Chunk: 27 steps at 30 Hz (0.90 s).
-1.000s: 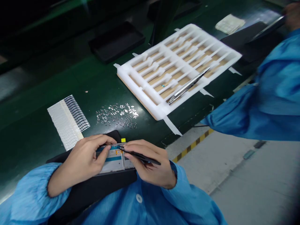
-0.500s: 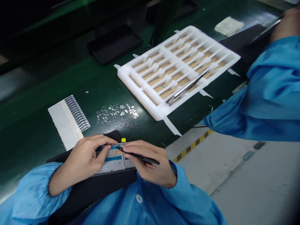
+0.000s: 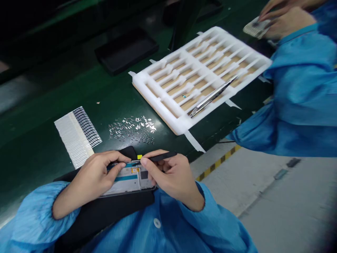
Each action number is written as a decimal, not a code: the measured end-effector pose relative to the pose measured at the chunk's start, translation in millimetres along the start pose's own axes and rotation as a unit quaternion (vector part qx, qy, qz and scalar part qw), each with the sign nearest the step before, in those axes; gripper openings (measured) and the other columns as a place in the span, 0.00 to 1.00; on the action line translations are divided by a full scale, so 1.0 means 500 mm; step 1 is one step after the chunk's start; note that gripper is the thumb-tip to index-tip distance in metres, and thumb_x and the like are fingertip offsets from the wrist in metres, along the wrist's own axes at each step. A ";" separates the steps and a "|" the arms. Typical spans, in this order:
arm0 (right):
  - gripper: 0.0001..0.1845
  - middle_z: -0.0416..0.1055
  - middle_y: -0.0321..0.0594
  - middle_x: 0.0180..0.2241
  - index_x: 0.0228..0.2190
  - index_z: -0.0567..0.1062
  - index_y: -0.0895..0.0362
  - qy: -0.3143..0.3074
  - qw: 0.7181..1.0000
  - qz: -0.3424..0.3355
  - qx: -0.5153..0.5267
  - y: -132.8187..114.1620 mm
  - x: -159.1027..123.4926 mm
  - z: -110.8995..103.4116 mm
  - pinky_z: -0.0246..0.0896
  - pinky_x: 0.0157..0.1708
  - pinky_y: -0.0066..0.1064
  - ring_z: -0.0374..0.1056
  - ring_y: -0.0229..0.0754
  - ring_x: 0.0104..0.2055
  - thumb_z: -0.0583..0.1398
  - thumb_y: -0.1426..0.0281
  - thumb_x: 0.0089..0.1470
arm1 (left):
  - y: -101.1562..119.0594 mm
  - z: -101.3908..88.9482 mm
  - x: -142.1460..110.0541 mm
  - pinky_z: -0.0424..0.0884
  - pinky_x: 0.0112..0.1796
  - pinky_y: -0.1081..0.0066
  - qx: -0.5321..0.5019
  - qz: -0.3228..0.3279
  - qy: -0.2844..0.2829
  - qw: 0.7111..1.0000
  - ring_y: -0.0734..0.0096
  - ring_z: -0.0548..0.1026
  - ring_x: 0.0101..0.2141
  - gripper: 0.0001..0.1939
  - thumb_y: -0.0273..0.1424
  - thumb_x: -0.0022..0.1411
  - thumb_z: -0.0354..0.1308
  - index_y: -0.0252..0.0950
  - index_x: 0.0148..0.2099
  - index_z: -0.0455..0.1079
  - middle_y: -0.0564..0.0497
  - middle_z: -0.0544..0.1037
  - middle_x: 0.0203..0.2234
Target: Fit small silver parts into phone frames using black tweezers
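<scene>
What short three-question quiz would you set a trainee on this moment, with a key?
1. True or false: the long silver tweezers lie on the white foam tray.
2. What does the left hand grip? A: a flat rectangular panel with a blue stripe; B: the long silver tweezers; C: the white foam tray.
3. Fill the gap: the right hand pinches slim ___ tweezers.

Key: 1 true; 2 A; 3 black.

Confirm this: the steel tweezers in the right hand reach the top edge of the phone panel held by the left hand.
Not quite: the tweezers in the right hand are black, not steel, as the head view shows. The rest stands: their tip reaches the top edge of the phone panel held by the left hand.
</scene>
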State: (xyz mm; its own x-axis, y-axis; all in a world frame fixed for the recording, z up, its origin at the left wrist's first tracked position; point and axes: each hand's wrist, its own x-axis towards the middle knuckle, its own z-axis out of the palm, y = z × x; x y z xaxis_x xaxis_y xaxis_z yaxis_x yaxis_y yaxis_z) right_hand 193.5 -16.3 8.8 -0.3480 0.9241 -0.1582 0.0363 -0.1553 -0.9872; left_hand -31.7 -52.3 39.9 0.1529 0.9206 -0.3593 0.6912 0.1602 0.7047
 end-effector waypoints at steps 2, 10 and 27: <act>0.08 0.78 0.38 0.22 0.33 0.82 0.58 0.010 1.000 0.016 -0.004 -0.005 -0.001 0.003 0.67 0.14 0.26 0.71 0.38 0.17 0.69 0.65 0.60 | 0.001 0.000 0.001 0.73 0.33 0.73 -0.002 0.004 0.001 1.000 0.68 0.83 0.41 0.13 0.38 0.72 0.56 0.49 0.51 0.82 0.57 0.86 0.45; 0.03 0.83 0.42 0.31 0.35 0.84 0.56 0.043 0.993 -0.098 -0.051 0.000 -0.014 -0.004 0.74 0.22 0.29 0.78 0.40 0.25 0.67 0.72 0.61 | -0.003 0.002 -0.001 0.75 0.36 0.74 -0.008 0.036 0.002 0.999 0.69 0.83 0.45 0.13 0.36 0.74 0.56 0.51 0.53 0.81 0.58 0.85 0.48; 0.06 0.84 0.43 0.36 0.38 0.85 0.56 0.017 0.970 -0.201 -0.133 -0.004 -0.001 -0.020 0.77 0.31 0.33 0.81 0.45 0.35 0.67 0.76 0.62 | 0.003 -0.002 -0.002 0.76 0.33 0.75 0.022 0.056 0.027 0.998 0.68 0.83 0.43 0.11 0.37 0.74 0.57 0.46 0.51 0.80 0.55 0.85 0.44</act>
State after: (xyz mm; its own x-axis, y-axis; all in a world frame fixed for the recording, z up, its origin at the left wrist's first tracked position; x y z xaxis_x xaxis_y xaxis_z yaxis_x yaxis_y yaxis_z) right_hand 203.0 -12.9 10.8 -0.3524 0.9033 0.2449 0.1456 0.3114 -0.9391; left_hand -31.7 -52.5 41.7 0.1934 0.9496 -0.2466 0.7027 0.0413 0.7103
